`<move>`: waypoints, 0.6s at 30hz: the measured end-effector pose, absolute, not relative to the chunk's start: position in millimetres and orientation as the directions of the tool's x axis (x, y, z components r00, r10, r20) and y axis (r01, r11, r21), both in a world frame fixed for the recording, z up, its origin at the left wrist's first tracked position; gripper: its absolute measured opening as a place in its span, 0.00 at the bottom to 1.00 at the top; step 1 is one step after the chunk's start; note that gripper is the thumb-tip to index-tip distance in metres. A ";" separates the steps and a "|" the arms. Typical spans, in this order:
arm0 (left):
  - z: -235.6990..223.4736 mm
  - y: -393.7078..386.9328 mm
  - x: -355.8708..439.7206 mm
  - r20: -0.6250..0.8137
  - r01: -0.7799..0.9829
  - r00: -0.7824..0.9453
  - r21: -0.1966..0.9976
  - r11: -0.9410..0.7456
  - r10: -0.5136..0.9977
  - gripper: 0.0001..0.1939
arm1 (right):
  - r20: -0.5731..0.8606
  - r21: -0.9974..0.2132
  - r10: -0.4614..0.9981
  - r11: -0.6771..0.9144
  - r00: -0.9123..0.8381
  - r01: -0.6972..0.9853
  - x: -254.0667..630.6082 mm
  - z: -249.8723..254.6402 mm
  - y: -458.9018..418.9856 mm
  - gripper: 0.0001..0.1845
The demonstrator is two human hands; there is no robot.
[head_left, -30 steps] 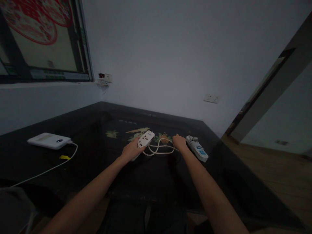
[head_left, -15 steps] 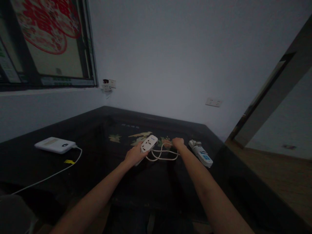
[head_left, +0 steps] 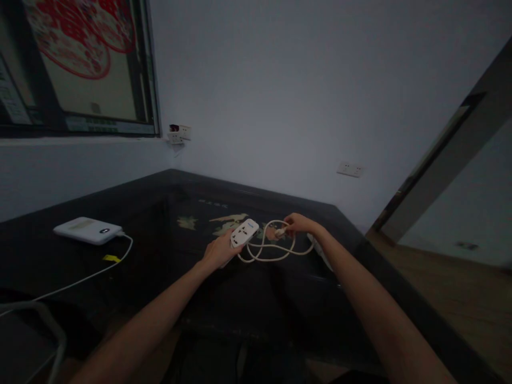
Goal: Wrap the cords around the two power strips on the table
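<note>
My left hand (head_left: pixel 218 250) is closed round a white power strip (head_left: pixel 244 233), its sockets facing up. A white cord (head_left: pixel 274 260) runs from the strip in loose loops across the dark table (head_left: pixel 168 304). At the right end of the loops, my right hand (head_left: pixel 298 224) pinches the cord's plug (head_left: pixel 280 232). Behind my right forearm lies a second power strip (head_left: pixel 320 250), mostly covered by the wrist and arm.
To the left lies a white box-shaped device (head_left: pixel 88 230) with a thin cable (head_left: pixel 86 278) and a yellow tag (head_left: pixel 111 258) beside it. Wall sockets (head_left: pixel 350 169) sit above the table's back edge. A window (head_left: pixel 96 69) is at the upper left.
My right hand has turned and brought the plug inward, toward the power strip, raising a loop of cord. The forearm now hides much of the second strip. The left hand keeps its hold.
</note>
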State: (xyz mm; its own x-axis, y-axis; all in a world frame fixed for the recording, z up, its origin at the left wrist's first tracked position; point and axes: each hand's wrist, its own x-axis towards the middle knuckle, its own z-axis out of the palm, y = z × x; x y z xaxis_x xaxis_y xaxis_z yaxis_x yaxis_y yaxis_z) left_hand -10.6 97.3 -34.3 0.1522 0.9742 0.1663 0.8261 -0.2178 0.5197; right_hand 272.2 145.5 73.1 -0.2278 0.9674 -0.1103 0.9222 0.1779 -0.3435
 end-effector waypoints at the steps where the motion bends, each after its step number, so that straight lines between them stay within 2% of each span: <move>1: -34.1 96.8 -10.9 0.169 0.826 0.156 0.517 -0.222 0.973 0.32 | -0.133 -0.395 0.949 0.215 -0.287 0.893 270.9 79.4 142.7 0.05; 5: -32.7 95.0 -11.4 0.192 0.817 0.188 0.513 -0.262 0.963 0.34 | -0.161 -0.569 0.867 0.309 -0.471 0.762 262.3 100.9 129.9 0.11; 10: -30.9 96.3 -13.3 0.243 0.785 0.247 0.517 -0.340 0.938 0.37 | 0.002 -0.668 0.840 0.405 -0.543 0.624 248.2 103.4 113.9 0.12; 13: -31.3 98.6 -15.9 0.296 0.740 0.316 0.518 -0.429 0.902 0.36 | 0.156 -0.675 0.827 0.488 -0.540 0.553 240.9 95.7 113.2 0.15; 16: -33.2 100.4 -18.0 0.341 0.684 0.400 0.507 -0.524 0.851 0.37 | 0.267 -0.658 0.803 0.556 -0.533 0.508 235.1 88.4 116.1 0.23; 18: -34.7 101.0 -18.4 0.341 0.665 0.437 0.500 -0.554 0.832 0.37 | 0.335 -0.574 0.770 0.624 -0.543 0.530 232.7 84.3 115.6 0.28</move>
State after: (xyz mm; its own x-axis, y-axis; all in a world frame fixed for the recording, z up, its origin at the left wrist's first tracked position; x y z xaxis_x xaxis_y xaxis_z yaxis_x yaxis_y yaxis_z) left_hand -18.4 101.0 -34.7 0.4370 0.8322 0.3413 0.6654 -0.5544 0.4998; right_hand 232.7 115.6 84.3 -0.5433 0.7696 0.3355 0.5302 0.6244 -0.5736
